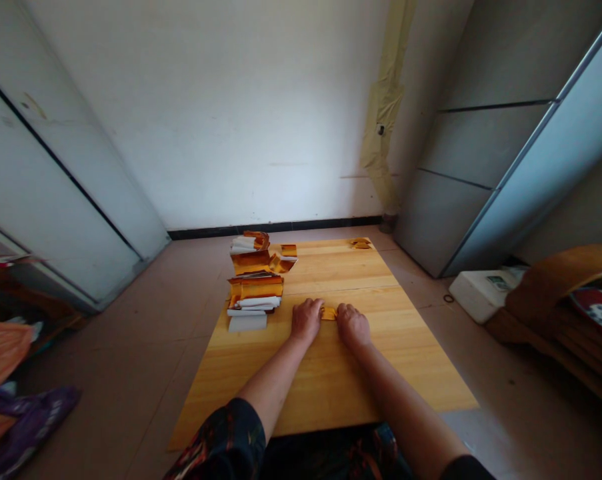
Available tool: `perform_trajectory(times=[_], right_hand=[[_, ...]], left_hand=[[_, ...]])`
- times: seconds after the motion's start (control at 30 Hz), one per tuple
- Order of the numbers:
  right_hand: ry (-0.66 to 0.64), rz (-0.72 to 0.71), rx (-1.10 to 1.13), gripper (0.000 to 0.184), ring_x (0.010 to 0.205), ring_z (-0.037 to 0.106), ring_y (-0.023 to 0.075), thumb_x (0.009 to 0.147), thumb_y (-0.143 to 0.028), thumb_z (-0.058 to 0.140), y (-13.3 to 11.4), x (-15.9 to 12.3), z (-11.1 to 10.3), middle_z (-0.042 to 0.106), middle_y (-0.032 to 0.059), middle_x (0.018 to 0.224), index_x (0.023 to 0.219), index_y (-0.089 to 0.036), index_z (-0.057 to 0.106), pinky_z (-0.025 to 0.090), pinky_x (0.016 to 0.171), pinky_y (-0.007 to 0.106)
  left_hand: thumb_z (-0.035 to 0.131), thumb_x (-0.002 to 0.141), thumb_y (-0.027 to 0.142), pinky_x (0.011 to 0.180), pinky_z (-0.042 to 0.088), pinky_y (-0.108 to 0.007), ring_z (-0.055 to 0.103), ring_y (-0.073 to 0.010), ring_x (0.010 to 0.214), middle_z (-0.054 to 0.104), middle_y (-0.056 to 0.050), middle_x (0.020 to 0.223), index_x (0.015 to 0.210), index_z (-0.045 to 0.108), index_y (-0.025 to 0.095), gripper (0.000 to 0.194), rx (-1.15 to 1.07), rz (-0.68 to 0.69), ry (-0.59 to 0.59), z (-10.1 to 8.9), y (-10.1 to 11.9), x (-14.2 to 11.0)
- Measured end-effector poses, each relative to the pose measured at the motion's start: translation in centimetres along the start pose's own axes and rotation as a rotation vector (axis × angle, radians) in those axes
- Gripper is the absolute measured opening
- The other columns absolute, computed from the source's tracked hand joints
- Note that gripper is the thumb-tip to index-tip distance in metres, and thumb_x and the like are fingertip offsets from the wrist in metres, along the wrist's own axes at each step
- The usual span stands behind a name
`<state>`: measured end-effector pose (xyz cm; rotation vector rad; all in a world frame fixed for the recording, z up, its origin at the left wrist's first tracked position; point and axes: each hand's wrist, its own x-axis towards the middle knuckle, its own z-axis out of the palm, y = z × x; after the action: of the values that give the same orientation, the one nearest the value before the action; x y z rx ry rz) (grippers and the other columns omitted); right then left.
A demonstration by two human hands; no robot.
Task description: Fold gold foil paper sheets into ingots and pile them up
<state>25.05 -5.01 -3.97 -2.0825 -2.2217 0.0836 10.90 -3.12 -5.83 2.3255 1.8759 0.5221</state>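
Note:
Both hands work on one small piece of gold foil paper (329,313) at the middle of the wooden table. My left hand (307,319) has its fingers closed on the paper's left end. On the other end, the curled fingers of my right hand (353,325) grip it close to the tabletop. My fingertips hide parts of the paper, so its folds are hard to make out. To the left of my hands lie stacks of gold foil paper (257,289) with white backs. A few small gold folded pieces (361,244) rest at the far right corner.
The wooden table (381,373) stands before a white wall (281,120). A grey refrigerator (455,167) is at the right, with a white box (481,293) and wooden furniture (545,313) beside it. Bags (31,427) lie on the floor at left.

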Motion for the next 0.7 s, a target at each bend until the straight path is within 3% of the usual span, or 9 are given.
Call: perform_trajectory(times=[0.5,0.57,0.7], right_hand=[[0.032,0.02,0.003,0.021,0.081,0.061,0.016,0.094,-0.019,0.036,0.09,0.57,0.29,0.062,0.0082,0.09,0.094,-0.018,0.056,0.04,0.062,0.023],[0.054,-0.02,0.022,0.015,0.086,0.058,0.016,0.092,-0.022,0.042,0.23,0.47,0.12,0.06,0.007,0.094,0.094,-0.02,0.057,0.039,0.064,0.022],[0.06,-0.231,0.062,0.014,0.09,0.054,0.0152,0.089,-0.019,0.047,0.67,0.49,-0.16,0.059,0.0051,0.095,0.089,-0.021,0.061,0.038,0.07,0.022]], left_hand=[[0.043,0.089,0.023,0.07,0.037,-0.028,0.054,-0.0171,0.078,0.058,-0.004,0.088,0.103,0.062,0.027,0.024,0.099,0.126,-0.017,0.11,-0.33,0.15],[0.044,0.089,0.023,0.07,0.035,-0.028,0.053,-0.0172,0.08,0.057,-0.003,0.087,0.096,0.064,0.027,0.022,0.091,0.144,-0.006,-0.03,-0.31,0.07],[0.046,0.087,0.022,0.074,0.034,-0.03,0.05,-0.019,0.087,0.056,-0.003,0.086,0.082,0.066,0.024,0.02,0.055,0.166,0.04,-0.38,-0.23,-0.04]])
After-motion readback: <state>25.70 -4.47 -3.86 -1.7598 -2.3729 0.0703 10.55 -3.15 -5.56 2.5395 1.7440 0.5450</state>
